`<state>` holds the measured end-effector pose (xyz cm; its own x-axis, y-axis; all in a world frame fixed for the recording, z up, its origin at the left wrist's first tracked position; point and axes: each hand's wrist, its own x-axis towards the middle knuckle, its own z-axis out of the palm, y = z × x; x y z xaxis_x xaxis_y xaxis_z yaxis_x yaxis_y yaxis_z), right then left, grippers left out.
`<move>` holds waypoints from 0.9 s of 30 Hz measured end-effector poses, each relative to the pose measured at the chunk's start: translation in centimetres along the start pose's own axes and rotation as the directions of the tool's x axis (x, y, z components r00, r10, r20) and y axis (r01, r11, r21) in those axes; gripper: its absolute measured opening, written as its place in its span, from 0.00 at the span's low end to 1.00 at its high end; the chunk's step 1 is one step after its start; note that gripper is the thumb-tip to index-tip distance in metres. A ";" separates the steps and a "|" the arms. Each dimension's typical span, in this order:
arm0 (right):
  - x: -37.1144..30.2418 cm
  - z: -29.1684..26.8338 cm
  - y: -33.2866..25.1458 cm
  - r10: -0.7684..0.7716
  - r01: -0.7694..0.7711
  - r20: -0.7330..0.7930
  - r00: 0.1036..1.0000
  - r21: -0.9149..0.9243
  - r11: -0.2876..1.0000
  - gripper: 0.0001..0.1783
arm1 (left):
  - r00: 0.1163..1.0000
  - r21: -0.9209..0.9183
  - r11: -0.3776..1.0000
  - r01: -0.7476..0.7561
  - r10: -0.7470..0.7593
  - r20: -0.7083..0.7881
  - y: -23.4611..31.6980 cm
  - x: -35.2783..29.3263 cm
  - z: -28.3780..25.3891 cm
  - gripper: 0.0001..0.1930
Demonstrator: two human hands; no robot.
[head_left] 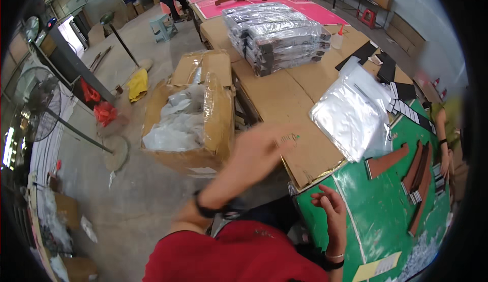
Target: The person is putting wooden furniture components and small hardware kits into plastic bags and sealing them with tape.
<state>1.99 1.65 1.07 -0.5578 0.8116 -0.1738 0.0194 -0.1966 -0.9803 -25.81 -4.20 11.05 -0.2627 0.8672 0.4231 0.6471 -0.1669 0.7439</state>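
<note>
My left hand (256,152) is stretched forward over the near edge of the cardboard-covered table (274,96), close to the open carton. Motion smears its fingers, so I cannot tell whether anything is in them. Above the near edge of the green tabletop (320,216), my right hand (333,206) is half curled with its fingers apart and nothing in it. A stack of clear plastic bags (351,109) lies flat beyond it. To the right rest several brown curved wooden pieces (389,160) with pale ends.
An open carton (216,124) with crumpled white plastic stands left of the table. Farther back sits a stack of plastic-wrapped pieces (277,35), with a glue bottle (337,39) beside it. A co-worker's arm (445,150) reaches in at right. Pedestal fans (114,152) stand left.
</note>
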 end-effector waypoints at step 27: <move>0.5 3.8 -0.5 -0.174 0.039 0.364 0.915 0.349 0.936 0.30 | 0.969 -0.398 0.917 -0.007 0.104 0.224 4.6 2.8 -7.3 0.16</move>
<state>-1.47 0.03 1.88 -0.8159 0.5764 0.0458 -0.2932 -0.3442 -0.8919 -28.78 -5.96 19.45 -0.0267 0.9279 0.3719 0.3107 -0.3459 0.8853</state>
